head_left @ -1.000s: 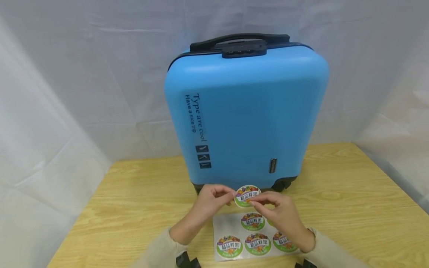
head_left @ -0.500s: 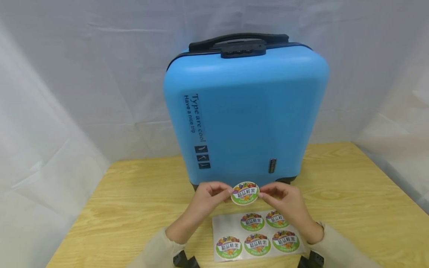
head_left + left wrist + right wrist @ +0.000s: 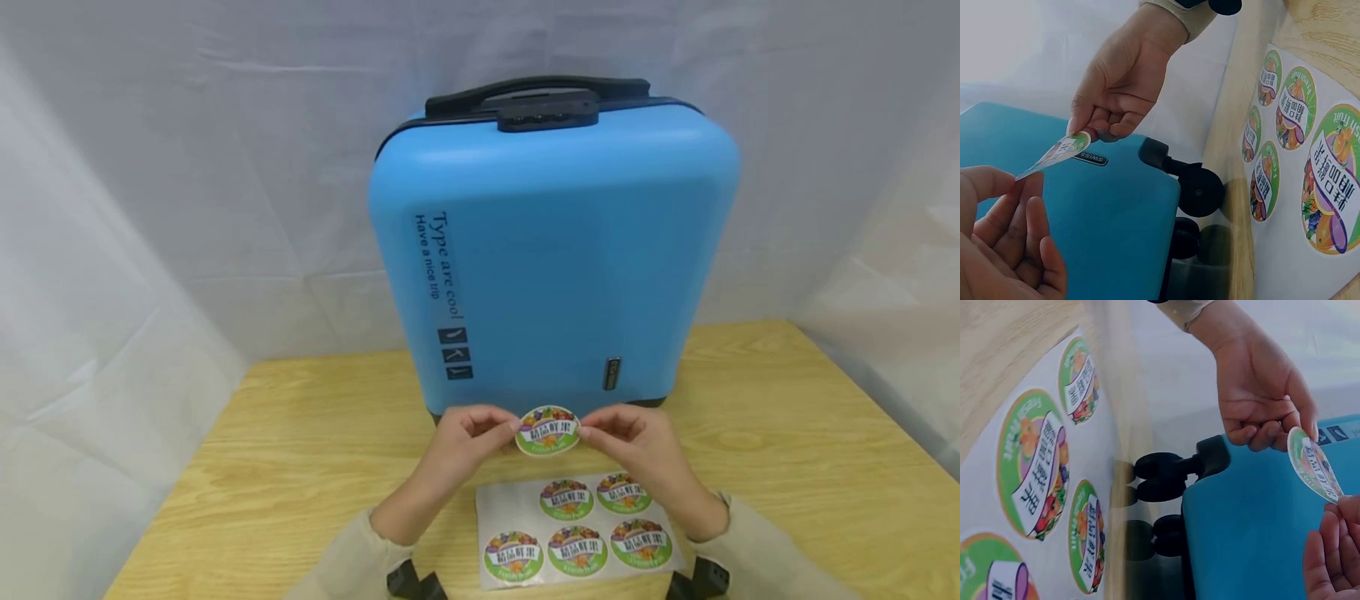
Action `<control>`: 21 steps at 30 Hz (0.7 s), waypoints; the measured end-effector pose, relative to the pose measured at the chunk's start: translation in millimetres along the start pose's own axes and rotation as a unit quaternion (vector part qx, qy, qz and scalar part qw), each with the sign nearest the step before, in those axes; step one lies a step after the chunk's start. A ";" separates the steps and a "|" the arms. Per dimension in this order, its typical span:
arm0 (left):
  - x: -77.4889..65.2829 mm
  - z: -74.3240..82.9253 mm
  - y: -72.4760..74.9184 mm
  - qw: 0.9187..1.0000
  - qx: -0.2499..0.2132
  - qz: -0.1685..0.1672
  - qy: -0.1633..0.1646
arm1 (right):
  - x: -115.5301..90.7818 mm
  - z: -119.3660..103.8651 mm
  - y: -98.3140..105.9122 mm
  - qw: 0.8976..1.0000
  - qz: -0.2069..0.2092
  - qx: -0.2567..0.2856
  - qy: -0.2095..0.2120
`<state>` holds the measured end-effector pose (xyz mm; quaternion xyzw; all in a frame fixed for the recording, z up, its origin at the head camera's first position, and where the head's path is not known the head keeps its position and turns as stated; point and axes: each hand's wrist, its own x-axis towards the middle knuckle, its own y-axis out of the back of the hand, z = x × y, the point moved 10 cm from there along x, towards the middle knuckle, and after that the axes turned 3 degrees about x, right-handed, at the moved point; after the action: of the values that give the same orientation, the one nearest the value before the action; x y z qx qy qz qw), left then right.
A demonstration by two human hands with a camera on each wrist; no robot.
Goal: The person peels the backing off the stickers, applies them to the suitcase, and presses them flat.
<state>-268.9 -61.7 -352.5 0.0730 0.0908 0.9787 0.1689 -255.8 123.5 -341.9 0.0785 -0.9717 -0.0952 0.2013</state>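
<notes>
A round fruit sticker [image 3: 548,431] with a green lower edge and printed characters is held up between both hands. My left hand [image 3: 467,450] pinches its left edge between thumb and forefinger. At the opposite edge, my right hand [image 3: 643,450] pinches it the same way. In the left wrist view the sticker [image 3: 1060,152] shows nearly edge-on, stretched between the two pinches. Behind it stands a blue suitcase [image 3: 547,275], upright. Below the hands lies the sticker sheet [image 3: 504,503], with several matching stickers on it and one bare spot at its upper left.
The suitcase stands on a wooden table [image 3: 300,433], its black handle [image 3: 536,83] on top. Black wheels [image 3: 1200,192] show at its base in the left wrist view. A pale cloth backdrop [image 3: 262,167] hangs behind and around the table.
My right hand has shifted from the sticker's front to its right edge. The sticker has risen slightly and now faces up level between both hands. The sheet and suitcase stay in place.
</notes>
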 end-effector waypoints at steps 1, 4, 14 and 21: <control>0.1 0.4 0.7 1.000 -0.001 0.002 0.000 | 0.1 -1.2 -0.1 1.000 -0.001 0.005 0.002; 0.4 1.6 2.0 1.000 0.001 0.006 -0.001 | 0.4 -4.6 -0.1 1.000 0.000 0.022 0.006; 0.5 11.5 6.7 1.000 0.014 0.019 -0.018 | 4.7 -16.7 1.1 0.999 0.012 0.040 0.031; -0.1 17.3 14.3 0.998 0.002 0.051 -0.020 | 8.1 -25.3 0.3 0.998 0.024 0.033 0.047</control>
<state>-270.3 -72.4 -332.8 0.0977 0.0856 0.9842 0.1204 -252.9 118.3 -316.0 0.0659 -0.9654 -0.0539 0.2465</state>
